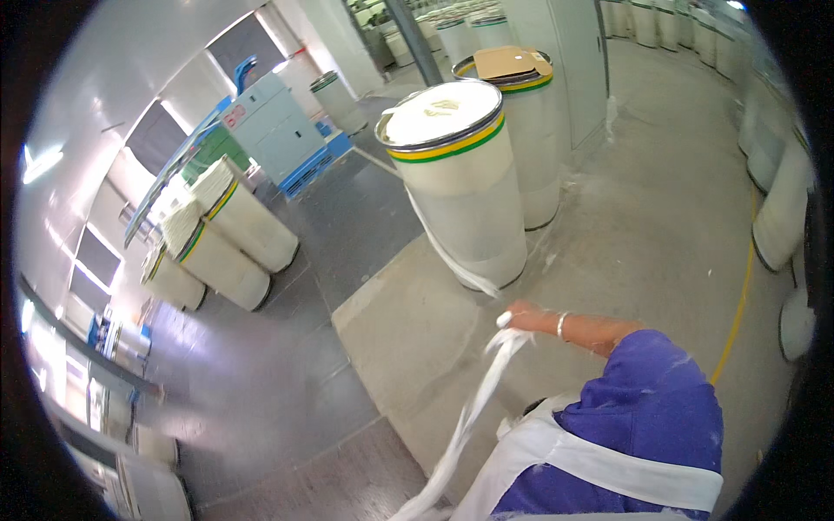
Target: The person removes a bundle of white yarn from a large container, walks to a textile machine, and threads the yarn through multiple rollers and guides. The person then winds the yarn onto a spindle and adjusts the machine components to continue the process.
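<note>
One hand shows in my head view, the right hand (pixel 523 316), reached out from the lower right with its fingers curled closed around a white strand (pixel 473 408). From that fist the strand hangs in a loose, soft length, running down and left to the lower edge, with a small white tuft poking out beside the fingers. The left hand is out of my view, so I cannot tell how its fingers stand. I see a pale bracelet (pixel 563 326) on the right wrist, a purple sleeve (pixel 651 391) behind it and a white strap (pixel 630 469) across the clothing. Just beyond the hand stands a tall white can (pixel 469 195), heaped with white fibre (pixel 439 113) and banded yellow and green below its dark rim. A second strand (pixel 441 247) runs down its side to the base, near the fist; I cannot tell whether the two strands join. Behind it, another can (pixel 540 148) carries a piece of brown cardboard (pixel 511 61) on top. Off to my left, filled cans (pixel 248 217) cluster on the dark floor (pixel 295 365), near a pale blue machine (pixel 269 122).
</note>
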The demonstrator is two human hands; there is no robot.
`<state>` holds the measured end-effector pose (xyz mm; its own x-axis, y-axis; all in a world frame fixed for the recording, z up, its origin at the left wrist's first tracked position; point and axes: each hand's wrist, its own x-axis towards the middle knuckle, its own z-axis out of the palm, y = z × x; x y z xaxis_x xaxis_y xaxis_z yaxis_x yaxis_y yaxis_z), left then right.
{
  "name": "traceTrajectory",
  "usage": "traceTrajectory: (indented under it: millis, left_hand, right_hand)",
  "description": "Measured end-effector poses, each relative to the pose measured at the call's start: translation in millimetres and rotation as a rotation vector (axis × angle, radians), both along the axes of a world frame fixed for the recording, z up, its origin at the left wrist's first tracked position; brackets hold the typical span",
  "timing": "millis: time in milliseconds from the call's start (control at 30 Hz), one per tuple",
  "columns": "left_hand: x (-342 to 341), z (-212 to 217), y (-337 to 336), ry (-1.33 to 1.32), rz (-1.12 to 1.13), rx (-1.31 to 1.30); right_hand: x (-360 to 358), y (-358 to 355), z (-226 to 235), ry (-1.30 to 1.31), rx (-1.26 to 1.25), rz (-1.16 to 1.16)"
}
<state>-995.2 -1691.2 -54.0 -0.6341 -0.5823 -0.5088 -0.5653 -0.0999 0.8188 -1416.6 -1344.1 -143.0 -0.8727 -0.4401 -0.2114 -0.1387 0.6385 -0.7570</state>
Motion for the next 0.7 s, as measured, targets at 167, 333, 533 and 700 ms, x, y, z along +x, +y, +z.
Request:
traceTrajectory:
  millis: [167,333,533,700]
  left_hand:
    - [-231,0,-133,0.082,-0.184,-0.038]
    - [-482,-16,-187,0.140,-0.446,0.029]
    - [-703,-16,-257,0.020,-0.736,0.096]
    - [-842,-28,-419,-0.047,-0.585,0.047]
  right_hand:
    - [-127,-94,-12,0.232,-0.180,-0.121]
    - [-235,-304,23,0.048,-0.494,0.192]
    - [-397,-472,38,-0.306,-0.626,0.826]
    - [-582,-567,-33,-0.572,-0.575,0.587]
